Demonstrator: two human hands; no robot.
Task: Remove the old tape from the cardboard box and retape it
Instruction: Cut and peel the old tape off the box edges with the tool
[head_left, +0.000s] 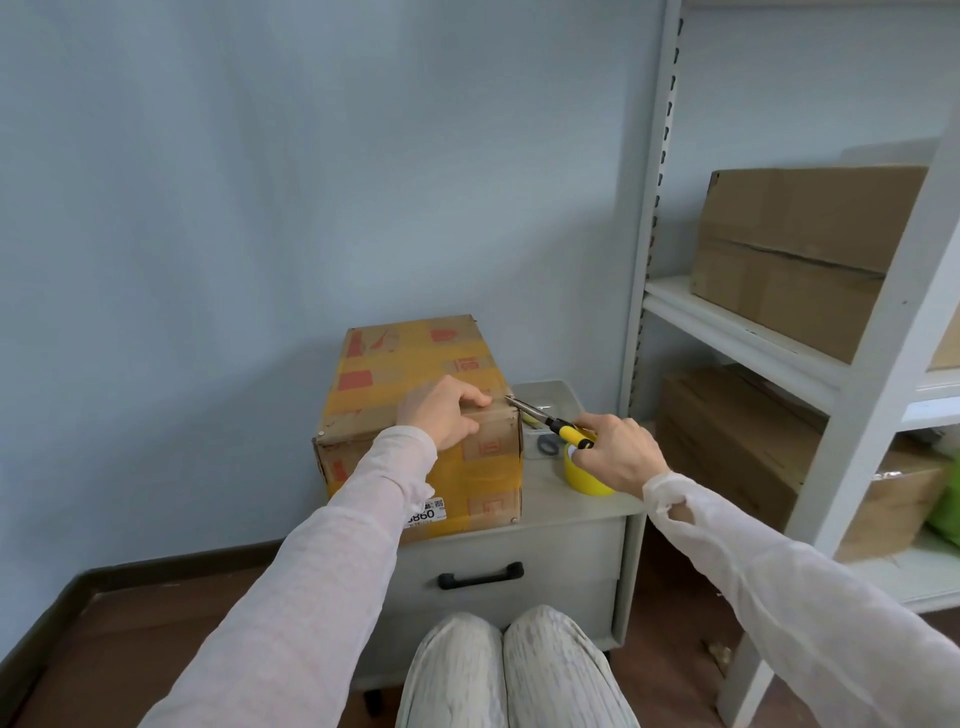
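Observation:
A cardboard box (395, 364) wrapped in yellow tape with red print stands on a grey drawer cabinet (519, 551). My left hand (441, 410) rests on the box's near top edge with fingers curled over it. My right hand (623, 452) grips a yellow-and-black utility knife (550, 423). The blade tip touches the box's top right edge, close to my left fingers. A roll of yellow tape (579, 475) sits on the cabinet top, partly hidden under my right hand.
A small grey tray (550, 395) with a dark ring sits behind the tape roll. White metal shelving (737, 322) at the right holds several brown cardboard boxes. A blue wall is behind; my knees are in front of the cabinet's drawer handle.

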